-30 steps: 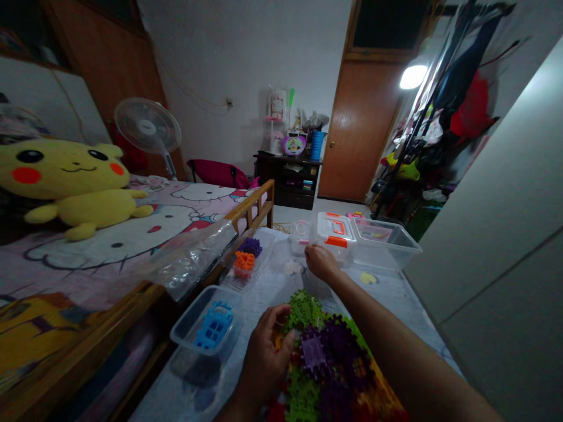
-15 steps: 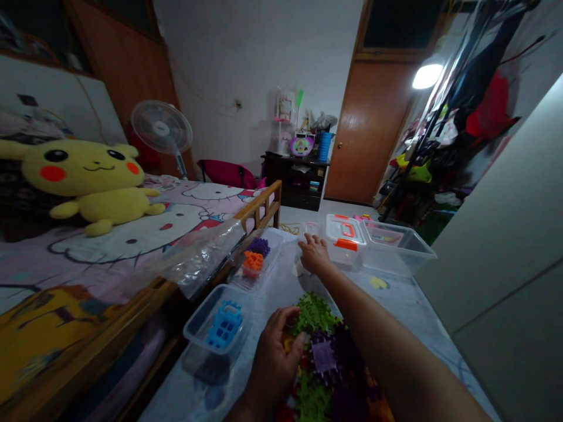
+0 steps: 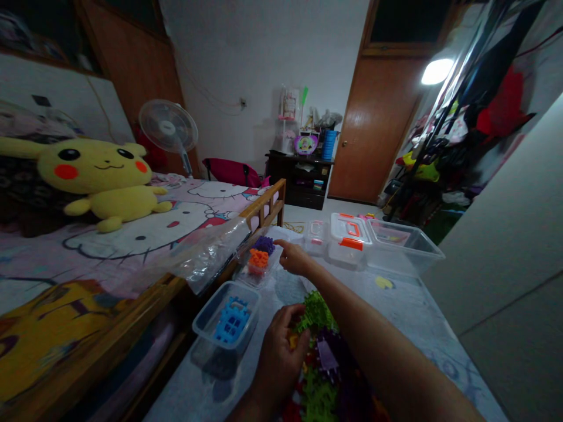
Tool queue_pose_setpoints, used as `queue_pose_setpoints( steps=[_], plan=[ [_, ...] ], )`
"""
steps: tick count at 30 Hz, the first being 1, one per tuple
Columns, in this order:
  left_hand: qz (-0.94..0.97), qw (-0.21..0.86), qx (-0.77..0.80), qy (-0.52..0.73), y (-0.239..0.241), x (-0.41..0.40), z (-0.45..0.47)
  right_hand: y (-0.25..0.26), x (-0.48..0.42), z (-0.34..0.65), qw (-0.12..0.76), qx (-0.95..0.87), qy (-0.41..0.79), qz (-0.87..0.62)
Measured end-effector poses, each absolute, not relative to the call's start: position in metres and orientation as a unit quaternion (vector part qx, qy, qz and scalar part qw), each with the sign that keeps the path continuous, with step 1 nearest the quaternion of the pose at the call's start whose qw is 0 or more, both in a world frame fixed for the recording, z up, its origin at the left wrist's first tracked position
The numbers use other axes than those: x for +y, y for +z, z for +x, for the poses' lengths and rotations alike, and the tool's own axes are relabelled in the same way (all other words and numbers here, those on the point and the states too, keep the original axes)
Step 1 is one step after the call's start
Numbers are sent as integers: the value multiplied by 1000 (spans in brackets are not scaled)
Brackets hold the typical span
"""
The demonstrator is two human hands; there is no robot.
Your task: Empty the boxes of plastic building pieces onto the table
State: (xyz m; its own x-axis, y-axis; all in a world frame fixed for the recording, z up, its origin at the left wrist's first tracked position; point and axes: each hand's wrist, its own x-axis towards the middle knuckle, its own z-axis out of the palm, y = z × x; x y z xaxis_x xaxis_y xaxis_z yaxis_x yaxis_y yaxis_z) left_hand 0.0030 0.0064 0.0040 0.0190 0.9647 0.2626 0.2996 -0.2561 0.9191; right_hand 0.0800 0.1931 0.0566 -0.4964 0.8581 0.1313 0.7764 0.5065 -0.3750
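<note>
My right hand (image 3: 294, 258) reaches forward over the bed table, index finger stretched out and the other fingers partly curled. Its fingertip is beside the purple interlocking blocks (image 3: 265, 245), and I cannot tell if it touches them. Orange interlocking blocks (image 3: 258, 259) sit just in front of the purple ones, in a clear tray. My left hand (image 3: 281, 346) rests by a heap of toy pieces, thumb and fingers curved apart. A yellow-orange piece (image 3: 293, 340) shows inside that curve. Close by are green spiky pieces (image 3: 317, 310) and a purple piece (image 3: 328, 356). My right forearm hides part of the heap.
A clear tub (image 3: 197, 323) with blue blocks (image 3: 232, 320) stands to the left. Clear boxes with orange latches (image 3: 352, 244) and an open clear bin (image 3: 402, 258) stand at the back right. A wooden bed rail (image 3: 145, 310) runs along the left.
My right hand has moved left, from near the clear boxes to beside the purple blocks. My left hand stays by the heap. The view has shifted slightly.
</note>
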Motion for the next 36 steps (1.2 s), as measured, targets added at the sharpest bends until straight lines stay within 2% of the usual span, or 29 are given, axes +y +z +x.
queue_pose_setpoints(
  steps=[6, 19, 36],
  plan=[
    [634, 342, 496, 484, 4, 6, 3, 52, 183, 68, 175, -839, 200, -475],
    [616, 366, 493, 493, 6, 6, 3, 30, 185, 60, 285, -704, 307, -573],
    [533, 392, 519, 541, -4, 23, -5, 25, 178, 78, 375, -568, 442, -584]
  ],
)
